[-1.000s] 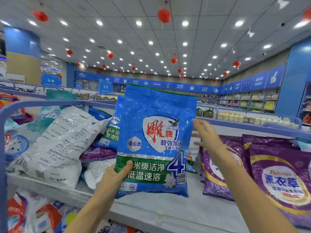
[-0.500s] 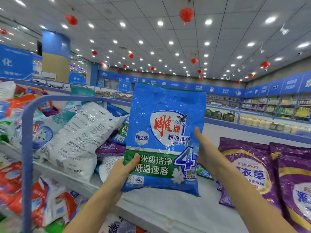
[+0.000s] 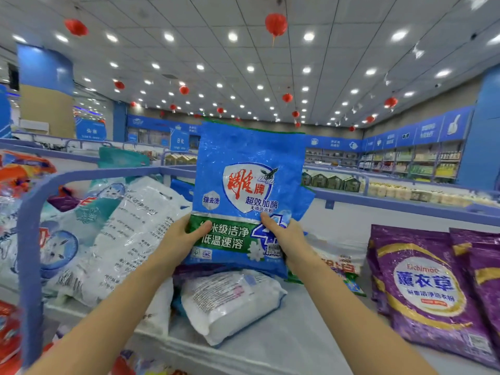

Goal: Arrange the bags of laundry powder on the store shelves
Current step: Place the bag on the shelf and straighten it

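Nearest to us, both forearms reach up and forward from the bottom edge, wrists bent slightly back. The left hand (image 3: 178,242) grips the lower left edge of the blue bag (image 3: 251,180), thumb pressed across the green band on the front. The right hand (image 3: 289,236) grips the lower right edge the same way, thumb on the front. The fingers are curled round behind the film and mostly hidden. The blue bag stands upright, print toward us, held over the shelf (image 3: 297,334) above a flat white bag (image 3: 230,301). We cannot tell whether its bottom edge touches that one. We judge it a soft pouch: powder settled low, upper half creased and floppy, so the weight sits at the bottom, moderate rather than heavy. Glossy film, likely slippery. The best hold is low on both sides where it is full, as now. Pinching the slack top would let it swing or sag. It should slump unless leaned on something. To the left is a big white bag (image 3: 130,234) leaning in a heap behind a blue rail (image 3: 29,239). To the right are purple bags (image 3: 422,288), upright and apart from the hands. Just behind the held one is a second blue pack (image 3: 307,201). Farther off are store aisles and red lanterns (image 3: 276,23) on the ceiling.
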Available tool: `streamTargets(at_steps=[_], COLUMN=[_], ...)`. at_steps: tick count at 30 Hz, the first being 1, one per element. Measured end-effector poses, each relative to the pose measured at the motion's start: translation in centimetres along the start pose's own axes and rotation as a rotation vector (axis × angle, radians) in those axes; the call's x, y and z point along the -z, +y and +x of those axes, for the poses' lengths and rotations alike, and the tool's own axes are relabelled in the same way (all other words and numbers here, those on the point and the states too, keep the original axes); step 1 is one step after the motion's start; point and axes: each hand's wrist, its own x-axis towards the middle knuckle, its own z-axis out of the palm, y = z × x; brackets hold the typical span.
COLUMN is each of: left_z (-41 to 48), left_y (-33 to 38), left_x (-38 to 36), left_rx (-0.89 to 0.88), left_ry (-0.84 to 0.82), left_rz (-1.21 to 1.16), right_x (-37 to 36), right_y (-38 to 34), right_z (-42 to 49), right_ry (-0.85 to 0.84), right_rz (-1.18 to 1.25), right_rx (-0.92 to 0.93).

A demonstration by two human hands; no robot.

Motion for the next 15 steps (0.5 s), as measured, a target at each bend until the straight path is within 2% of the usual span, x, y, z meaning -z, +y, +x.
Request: streamTargets(at_steps=[2, 4, 6, 9, 13, 15], left_z=[1.1, 1.6, 1.4, 0.3, -0.7, -0.8], left_y=[-0.9, -1.7, -2.4, -3.4, -3.8, -3.6], left_x=[0.3, 0.1, -0.3, -0.5, -0.3, -0.2], left_rx=[-0.014, -0.055, -0.146, -0.270, -0.417, -0.432], left_ry=[0.044, 0.097, 0.137, 0.183, 0.232, 0.223], left_rz=[0.021, 0.142, 0.288, 0.357, 0.425, 0.404], right_x=[-1.2, -2.2, -3.2, -4.4, -4.7, -4.6], right_y=[1.0, 2.1, 3.1, 3.8, 3.8, 3.6], right_z=[0.5, 0.4, -0.3, -1.4, -1.8, -2.1], right_ry=[0.061, 0.160, 0.321, 0.492, 0.452, 0.414], right_rz=[-0.038, -0.119, -0.240, -0.374, -0.469, -0.462], right_rx=[-0.022, -0.024, 0.033, 0.130, 0.142, 0.128])
